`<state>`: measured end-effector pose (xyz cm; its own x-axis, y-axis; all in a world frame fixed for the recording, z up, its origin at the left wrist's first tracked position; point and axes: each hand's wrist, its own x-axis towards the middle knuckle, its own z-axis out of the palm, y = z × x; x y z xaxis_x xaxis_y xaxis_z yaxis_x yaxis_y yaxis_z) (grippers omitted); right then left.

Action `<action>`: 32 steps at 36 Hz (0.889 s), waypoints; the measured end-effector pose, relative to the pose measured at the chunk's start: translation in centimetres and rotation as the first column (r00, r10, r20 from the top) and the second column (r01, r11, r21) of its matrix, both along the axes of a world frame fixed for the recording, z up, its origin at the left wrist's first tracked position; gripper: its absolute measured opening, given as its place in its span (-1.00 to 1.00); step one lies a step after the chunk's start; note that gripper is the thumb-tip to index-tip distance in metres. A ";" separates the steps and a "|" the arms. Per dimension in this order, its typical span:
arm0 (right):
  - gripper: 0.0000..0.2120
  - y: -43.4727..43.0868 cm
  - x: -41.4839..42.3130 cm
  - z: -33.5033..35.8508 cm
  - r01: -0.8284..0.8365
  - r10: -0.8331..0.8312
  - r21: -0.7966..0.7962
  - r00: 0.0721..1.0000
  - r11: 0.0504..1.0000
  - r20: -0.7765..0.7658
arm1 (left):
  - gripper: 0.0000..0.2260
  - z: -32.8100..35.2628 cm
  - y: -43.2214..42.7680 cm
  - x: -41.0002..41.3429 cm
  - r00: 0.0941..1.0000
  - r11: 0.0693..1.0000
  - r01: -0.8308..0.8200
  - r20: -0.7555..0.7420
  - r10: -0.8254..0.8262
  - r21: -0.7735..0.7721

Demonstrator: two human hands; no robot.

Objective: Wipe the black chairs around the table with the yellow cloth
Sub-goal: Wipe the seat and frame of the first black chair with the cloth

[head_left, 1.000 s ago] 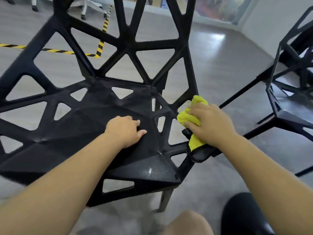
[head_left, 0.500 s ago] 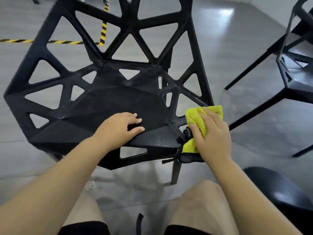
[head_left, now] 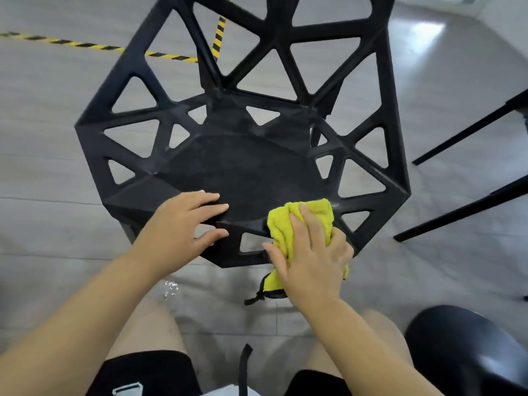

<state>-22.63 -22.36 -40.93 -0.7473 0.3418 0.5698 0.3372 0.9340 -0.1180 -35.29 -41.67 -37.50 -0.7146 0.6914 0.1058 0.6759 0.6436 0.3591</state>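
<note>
**Yellow cloth pressed to front edge of black chair**

Grey floor (head_left: 51,172) filling the background, crossed by a strip of yellow-and-black hazard tape (head_left: 85,45) at upper left, with a second strip showing through the backrest openings.

Black chair (head_left: 243,167) dominating the centre: faceted seat, open triangular cut-outs around its rim and through the backrest, seen from above and in front. Dark legs of another chair (head_left: 468,135) slanting in at the right edge, apart from the main one. Rounded glossy black object (head_left: 468,347) at lower right, kind unclear.

Bare knees and black shorts (head_left: 143,372) along the bottom, just in front of the chair.

Left hand (head_left: 183,224) resting on the seat's front edge, left of centre; fingers loosely spread over the top surface, thumb hooked lower against the front rim, gripping the edge.

Right hand (head_left: 311,252) laid flat on the yellow cloth (head_left: 288,227), fingers slightly spread and pressing down, thumb out to the left along the chair's front rim. Cloth bunched under the palm at the seat's front right corner, upper part lying on the seat surface, lower part hanging over the front edge below the hand. Black trim and a short black loop (head_left: 257,295) dangling from the cloth's lower end.

Small glinting scrap (head_left: 171,288) on the floor between chair and knees, too small to identify.
</note>
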 end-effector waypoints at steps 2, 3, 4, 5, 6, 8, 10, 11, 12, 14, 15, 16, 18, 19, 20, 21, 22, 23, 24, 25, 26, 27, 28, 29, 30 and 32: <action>-0.47 0.3 -0.1 0.1 -0.040 0.040 0.012 0.999 0.999 -0.011 | -0.48 -0.1 -0.7 0.0 1.000 1.000 -0.014 -0.019 0.014 -0.010; -0.48 0.6 0.0 0.2 -0.065 0.065 0.018 0.998 0.998 -0.019 | -0.48 -0.2 -1.0 0.1 1.000 1.000 -0.017 -0.026 0.017 -0.008; -0.50 1.0 0.0 0.2 -0.092 0.093 0.026 0.995 0.995 -0.024 | -0.49 -0.3 -1.1 0.2 0.999 1.000 -0.020 -0.034 0.020 -0.008; -0.52 1.4 0.0 0.3 -0.118 0.119 0.035 0.993 0.992 -0.025 | -0.50 -0.4 -1.0 0.2 0.999 1.000 -0.020 -0.047 0.020 -0.006; -0.54 1.7 0.0 0.4 -0.137 0.138 0.039 0.990 0.990 -0.022 | -0.51 -0.5 -0.9 0.2 0.998 1.000 -0.017 -0.058 0.017 -0.009; -0.57 2.4 -0.2 0.6 -0.144 0.144 0.023 0.989 0.989 -0.014 | -0.53 -0.4 -0.3 0.0 0.997 1.000 0.002 -0.073 -0.003 -0.020; -0.57 2.9 -0.4 0.8 -0.127 0.127 -0.006 0.992 0.992 -0.005 | -0.53 -0.1 0.1 -0.4 0.997 0.999 0.014 -0.071 -0.016 -0.032; -0.57 3.1 -0.4 0.9 -0.118 0.118 -0.019 0.993 0.993 0.003 | -0.53 0.2 0.4 -0.5 0.997 1.000 0.018 -0.070 -0.020 -0.025; -0.57 3.4 -0.5 1.0 -0.110 0.111 -0.031 0.994 0.993 0.012 | -0.52 0.6 0.7 -0.6 0.998 1.000 0.016 -0.059 -0.017 -0.018; -0.56 3.9 -0.8 1.5 -0.099 0.101 -0.069 0.995 0.993 0.027 | -0.56 1.4 1.0 -1.1 0.999 1.000 -0.026 -0.039 0.026 0.013; -0.56 4.0 -1.1 1.8 -0.092 0.096 -0.099 0.995 0.991 0.037 | -0.59 1.7 0.9 -1.4 0.998 0.998 -0.053 -0.037 0.054 0.022; -0.55 4.0 -1.5 2.1 -0.086 0.094 -0.134 0.994 0.987 0.051 | -0.61 1.9 0.8 -1.8 0.995 0.997 -0.077 -0.065 0.078 0.026; -0.53 4.0 -2.4 2.7 -0.087 0.108 -0.206 0.990 0.975 0.091 | -0.63 2.3 0.3 -3.0 0.977 0.991 -0.131 -0.167 0.134 0.028; -0.52 3.8 -2.9 3.0 -0.095 0.122 -0.235 0.987 0.967 0.104 | -0.65 2.6 -0.2 -3.7 0.961 0.983 -0.179 -0.207 0.183 0.036; -0.51 3.6 -3.5 3.3 -0.105 0.136 -0.255 0.985 0.961 0.107 | -0.66 2.8 -0.6 -4.5 0.942 0.970 -0.238 -0.235 0.241 0.042; -0.51 3.4 -4.0 3.6 -0.120 0.152 -0.265 0.983 0.957 0.104 | -0.65 2.9 -1.0 -5.2 0.920 0.955 -0.293 -0.259 0.294 0.042; -0.51 3.0 -4.6 3.9 -0.138 0.170 -0.269 0.980 0.953 0.099 | -0.62 3.1 -1.4 -5.9 0.899 0.940 -0.340 -0.283 0.334 0.031; -0.50 2.7 -5.2 4.3 -0.159 0.189 -0.270 0.978 0.950 0.091 | -0.59 3.2 -1.9 -6.7 0.882 0.924 -0.382 -0.296 0.368 0.009; -0.51 2.4 -5.8 4.7 -0.177 0.205 -0.268 0.976 0.947 0.079 | -0.54 3.4 -2.2 -7.3 0.871 0.907 -0.420 -0.289 0.398 -0.019; -0.52 2.1 -6.4 5.2 -0.191 0.214 -0.259 0.975 0.947 0.066 | -0.49 3.7 -2.4 -7.9 0.867 0.888 -0.456 -0.251 0.431 -0.051; -0.53 1.8 -7.1 5.6 -0.200 0.220 -0.246 0.974 0.948 0.055 | -0.44 3.8 -2.6 -8.4 0.860 0.867 -0.491 -0.208 0.466 -0.090; -0.53 1.7 -7.7 5.9 -0.208 0.225 -0.238 0.973 0.949 0.048 | -0.38 3.9 -2.8 -9.0 0.852 0.846 -0.516 -0.180 0.492 -0.133; -0.53 1.7 -8.4 6.2 -0.216 0.232 -0.237 0.972 0.947 0.044 | -0.34 3.9 -3.0 -9.6 0.848 0.830 -0.529 -0.159 0.506 -0.180; -0.53 1.7 -9.0 6.5 -0.223 0.239 -0.239 0.970 0.945 0.042 | -0.31 3.9 -3.1 -10.0 0.846 0.821 -0.533 -0.153 0.511 -0.204; -0.53 1.9 -9.6 6.7 -0.226 0.243 -0.240 0.969 0.944 0.046 | -0.28 3.8 -3.3 -10.5 0.848 0.821 -0.529 -0.163 0.504 -0.216; -0.57 2.4 -10.7 6.9 -0.223 0.245 -0.249 0.967 0.943 0.063 | -0.22 3.6 -3.3 -11.4 0.850 0.825 -0.524 -0.184 0.493 -0.212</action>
<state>-33.37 -19.97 -33.98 -0.8677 0.2677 0.4189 0.1320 0.9364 -0.3251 -46.64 -44.99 -33.87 -0.9650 0.2474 0.0869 0.2545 0.9635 0.0836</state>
